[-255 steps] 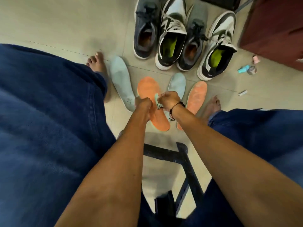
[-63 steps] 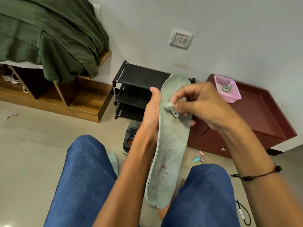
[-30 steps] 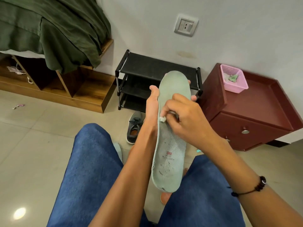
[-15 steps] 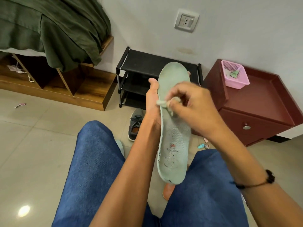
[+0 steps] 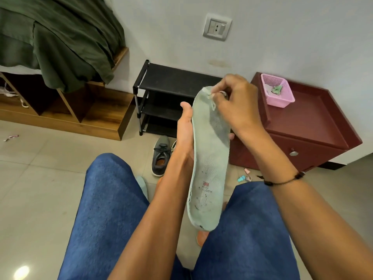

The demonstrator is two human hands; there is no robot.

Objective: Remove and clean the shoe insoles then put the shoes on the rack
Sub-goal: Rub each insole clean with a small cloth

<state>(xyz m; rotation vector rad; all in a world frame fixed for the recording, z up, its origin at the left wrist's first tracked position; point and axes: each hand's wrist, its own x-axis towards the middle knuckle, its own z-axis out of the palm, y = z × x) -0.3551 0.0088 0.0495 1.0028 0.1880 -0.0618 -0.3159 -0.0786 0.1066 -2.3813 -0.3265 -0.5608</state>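
A pale green insole (image 5: pixel 209 164) stands upright in front of me, toe end up, with dark specks near its heel. My left hand (image 5: pixel 185 128) grips its left edge from behind. My right hand (image 5: pixel 234 102) pinches a small pale wipe (image 5: pixel 210 97) against the insole's toe end. On the floor past my knees lies a grey shoe (image 5: pixel 160 156). The tip of an orange insole (image 5: pixel 201 238) shows between my legs, and the edge of another pale insole (image 5: pixel 142 185) sits by my left knee. The black shoe rack (image 5: pixel 167 93) stands against the wall.
A maroon bedside cabinet (image 5: pixel 306 126) with a pink basket (image 5: pixel 277 90) stands right of the rack. A wooden bed frame (image 5: pixel 96 110) with a green blanket (image 5: pixel 60 35) is at left. Small bits (image 5: pixel 245 176) lie on the tiled floor.
My right hand has moved the wipe up the insole from its middle to the toe end. Earlier, several seconds back, the insoles lay on the floor by the shoes.
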